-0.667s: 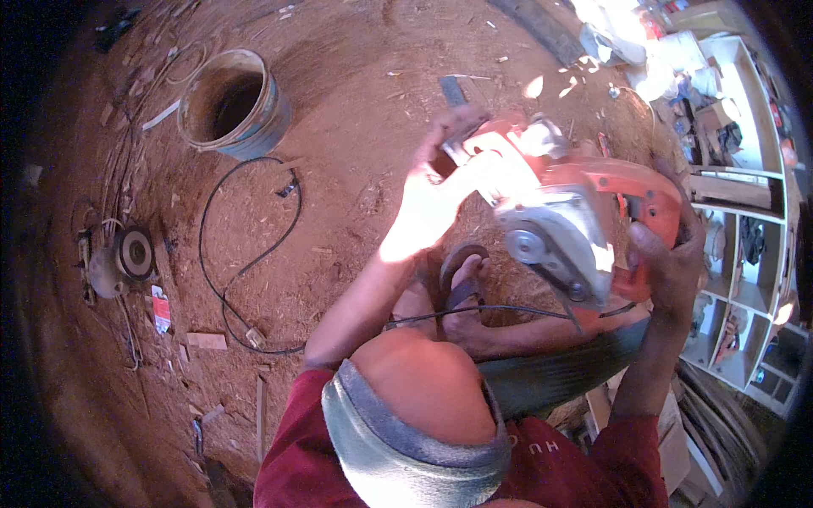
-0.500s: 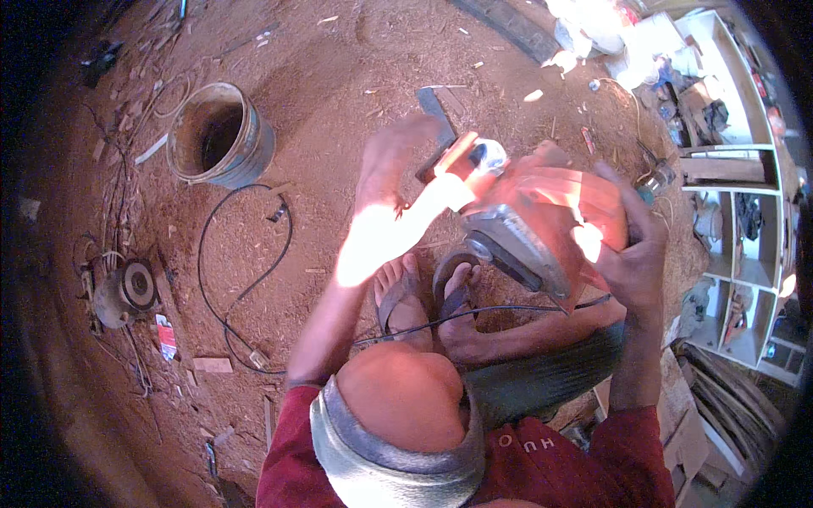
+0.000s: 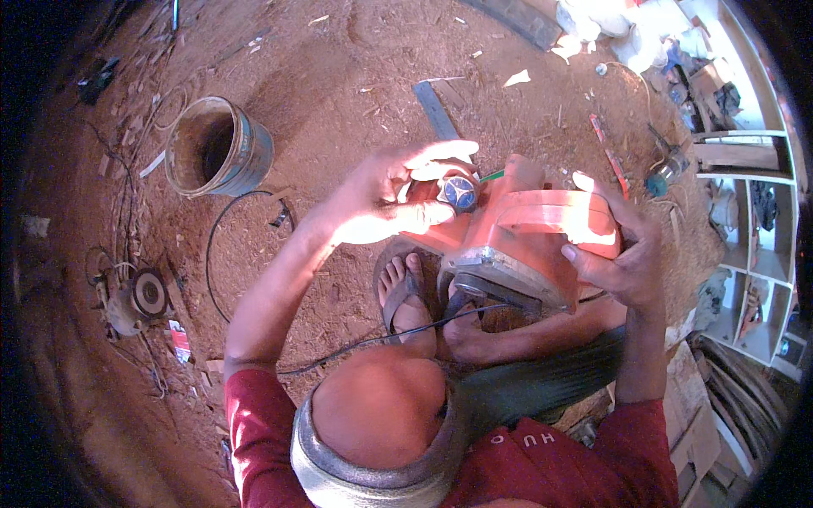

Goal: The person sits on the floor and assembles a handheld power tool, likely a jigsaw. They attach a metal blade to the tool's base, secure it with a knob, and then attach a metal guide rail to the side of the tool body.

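My two hands hold an orange-red corded power tool [image 3: 533,233], which looks like an electric planer, above my feet. Around the knob [image 3: 458,194] at its front end, which has a dark blue top, curl the thumb and fingers of my left hand [image 3: 389,199]. My right hand [image 3: 622,245] grips the other end of the body, thumb on the near side and fingers on the far side. A grey metal plate with a dark slot faces my feet. From the tool a black cord [image 3: 373,339] trails leftward across my sandalled feet [image 3: 404,296].
A dirty bucket [image 3: 246,152] stands at the far left on ground strewn with shavings. Left of me lies a machine with a round disc [image 3: 150,292]. A flat dark strip [image 3: 435,110], a red stick [image 3: 610,152] and another tool [image 3: 667,173] lie beyond. White shelves [image 3: 745,229] line the right.
My left hand, blurred and off the knob before, has closed around it. The tool has turned so the knob's blue top shows. My left elbow has swung outward to the left.
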`<state>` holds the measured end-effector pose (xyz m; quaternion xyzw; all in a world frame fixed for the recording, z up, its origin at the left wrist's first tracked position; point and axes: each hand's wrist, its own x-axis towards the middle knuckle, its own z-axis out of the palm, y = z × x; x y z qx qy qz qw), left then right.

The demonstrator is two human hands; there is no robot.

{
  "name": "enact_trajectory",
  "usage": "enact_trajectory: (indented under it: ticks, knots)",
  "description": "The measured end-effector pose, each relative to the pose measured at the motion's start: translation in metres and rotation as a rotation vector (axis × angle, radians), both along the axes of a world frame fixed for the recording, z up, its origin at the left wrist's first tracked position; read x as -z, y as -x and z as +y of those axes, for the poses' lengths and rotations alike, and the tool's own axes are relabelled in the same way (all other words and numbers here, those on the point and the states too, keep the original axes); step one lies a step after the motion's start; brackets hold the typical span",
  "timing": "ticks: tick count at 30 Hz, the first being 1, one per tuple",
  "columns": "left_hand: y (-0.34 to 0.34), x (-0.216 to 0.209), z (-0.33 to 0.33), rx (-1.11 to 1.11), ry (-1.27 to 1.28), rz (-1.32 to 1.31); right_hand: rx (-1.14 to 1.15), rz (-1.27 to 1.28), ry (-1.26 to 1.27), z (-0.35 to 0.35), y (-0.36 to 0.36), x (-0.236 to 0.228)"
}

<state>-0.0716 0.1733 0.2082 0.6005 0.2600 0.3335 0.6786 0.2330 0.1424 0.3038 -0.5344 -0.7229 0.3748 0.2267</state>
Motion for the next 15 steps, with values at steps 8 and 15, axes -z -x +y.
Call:
enact_trajectory:
  ticks: [8, 15]
  knots:
    - [-0.043, 0.011, -0.028, -0.752, -0.392, 0.151, 0.147, 0.116, -0.053, -0.020, 0.046, 0.019]
    - [0.013, 0.017, -0.009, -0.227, -0.232, 0.093, 0.024, 0.118, -0.008, -0.016, 0.035, 0.010]
